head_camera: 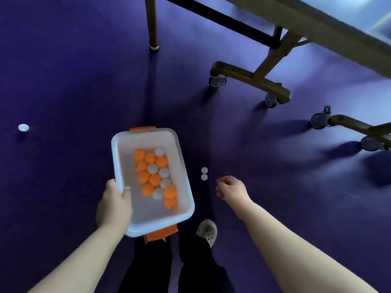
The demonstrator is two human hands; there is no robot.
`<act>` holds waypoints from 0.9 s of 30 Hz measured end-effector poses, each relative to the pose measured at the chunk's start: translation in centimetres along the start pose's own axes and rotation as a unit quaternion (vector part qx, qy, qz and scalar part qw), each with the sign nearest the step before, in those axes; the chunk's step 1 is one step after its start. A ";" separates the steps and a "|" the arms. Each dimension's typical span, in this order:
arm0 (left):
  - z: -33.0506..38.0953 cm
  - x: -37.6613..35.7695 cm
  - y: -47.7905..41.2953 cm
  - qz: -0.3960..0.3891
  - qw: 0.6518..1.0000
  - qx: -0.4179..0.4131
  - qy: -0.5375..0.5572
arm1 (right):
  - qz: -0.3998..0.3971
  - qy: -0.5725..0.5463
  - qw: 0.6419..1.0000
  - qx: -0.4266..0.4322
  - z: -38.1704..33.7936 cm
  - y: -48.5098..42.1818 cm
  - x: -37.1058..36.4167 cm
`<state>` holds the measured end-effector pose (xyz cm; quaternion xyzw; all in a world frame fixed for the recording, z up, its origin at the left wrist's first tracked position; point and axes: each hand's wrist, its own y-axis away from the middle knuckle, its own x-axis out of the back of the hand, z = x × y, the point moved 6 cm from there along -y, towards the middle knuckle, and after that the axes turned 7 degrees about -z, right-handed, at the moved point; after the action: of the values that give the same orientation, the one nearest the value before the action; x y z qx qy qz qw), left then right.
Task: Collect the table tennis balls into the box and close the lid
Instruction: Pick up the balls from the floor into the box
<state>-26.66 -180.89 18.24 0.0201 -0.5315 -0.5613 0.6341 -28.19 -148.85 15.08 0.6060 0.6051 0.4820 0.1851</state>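
Box of balls grasped by left hand fingers, right hand loosely curled, empty.

Purple floor seen throughout. Two white balls lain touching on it near centre; single white ball lain well apart at left. Wheeled table frame stood at upper right.

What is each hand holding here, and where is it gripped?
The left hand grips the translucent white plastic box by its long side rim. The right hand holds nothing visible.
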 end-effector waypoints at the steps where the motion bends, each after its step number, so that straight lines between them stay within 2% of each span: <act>1: 0.1 -1.0 -1.8 0.003 1.000 -0.005 -0.011 | -0.006 0.008 1.000 -0.005 0.4 -2.6 -0.6; 6: -0.2 -7.2 -10.3 0.003 1.000 -0.021 -0.022 | -0.016 0.115 0.993 -0.037 4.4 -16.2 -3.6; 12: -3.4 -16.2 -19.4 0.035 0.998 -0.043 0.007 | 0.009 0.322 0.944 -0.067 10.5 -30.4 -6.9; 19: -8.6 -24.0 -24.7 0.077 0.992 -0.022 0.098 | 0.079 0.242 0.962 -0.096 17.6 -39.5 -10.8; 25: -10.5 -25.9 -25.7 0.080 0.989 0.003 0.123 | 0.071 0.162 0.979 -0.101 20.6 -41.3 -12.2; 27: -10.7 -25.9 -25.5 0.074 0.989 0.008 0.126 | 0.107 0.118 0.983 -0.088 20.9 -40.8 -11.6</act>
<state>-31.79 -177.44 -19.11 0.0559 -0.4517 -0.5015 0.7357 -31.69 -143.82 -31.81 0.5877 0.5093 0.6185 0.1126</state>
